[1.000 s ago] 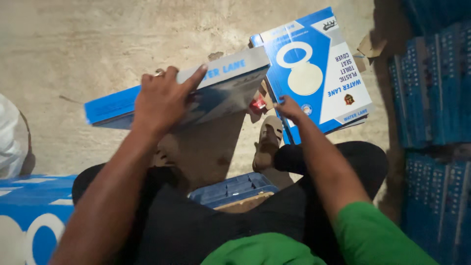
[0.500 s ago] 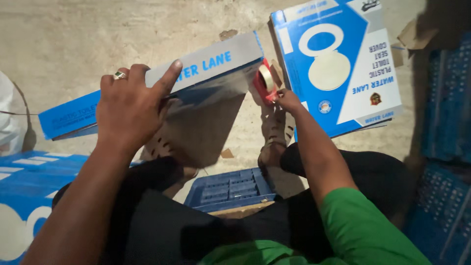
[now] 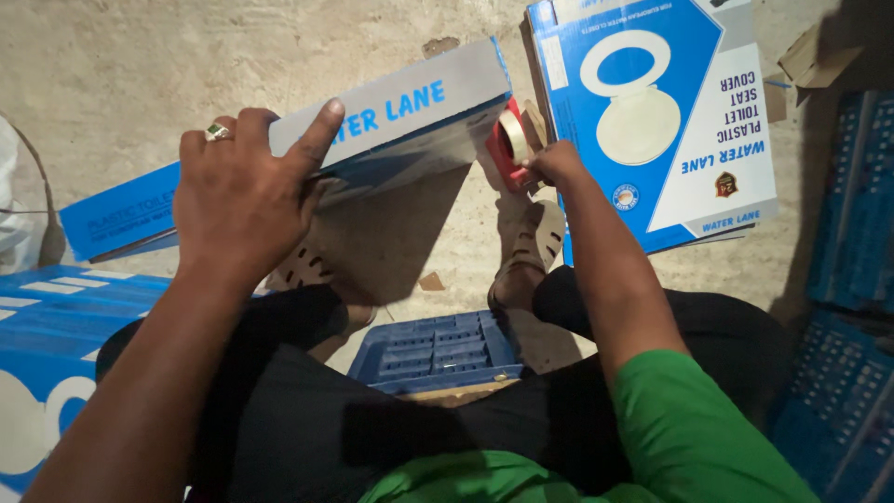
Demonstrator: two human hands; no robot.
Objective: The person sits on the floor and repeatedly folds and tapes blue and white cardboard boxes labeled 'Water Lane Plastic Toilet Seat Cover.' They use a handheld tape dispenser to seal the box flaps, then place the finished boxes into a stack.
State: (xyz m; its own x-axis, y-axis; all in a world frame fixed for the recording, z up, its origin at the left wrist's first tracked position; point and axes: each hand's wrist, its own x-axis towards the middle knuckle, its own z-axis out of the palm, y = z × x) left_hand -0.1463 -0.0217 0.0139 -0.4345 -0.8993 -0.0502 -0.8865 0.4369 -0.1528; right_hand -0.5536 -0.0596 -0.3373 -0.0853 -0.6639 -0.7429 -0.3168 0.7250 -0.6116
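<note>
My left hand (image 3: 244,191), with a ring on one finger, presses down on the top edge of a long blue and white cardboard box (image 3: 391,107) standing on its side above my knees. My right hand (image 3: 557,160) grips a red tape dispenser (image 3: 507,144) with a roll of clear tape, held against the box's right end. Both forearms reach out from a green sleeve over black trousers.
A second blue and white box (image 3: 652,121) with a toilet seat picture lies flat on the concrete floor at upper right. Another blue box (image 3: 42,326) lies at lower left. A blue plastic crate (image 3: 438,349) sits between my legs; blue crates (image 3: 852,279) stack at right.
The tape dispenser has stayed at the box's right end while the view shifted. My left hand slid slightly along the top edge, and the box sits a little higher in view.
</note>
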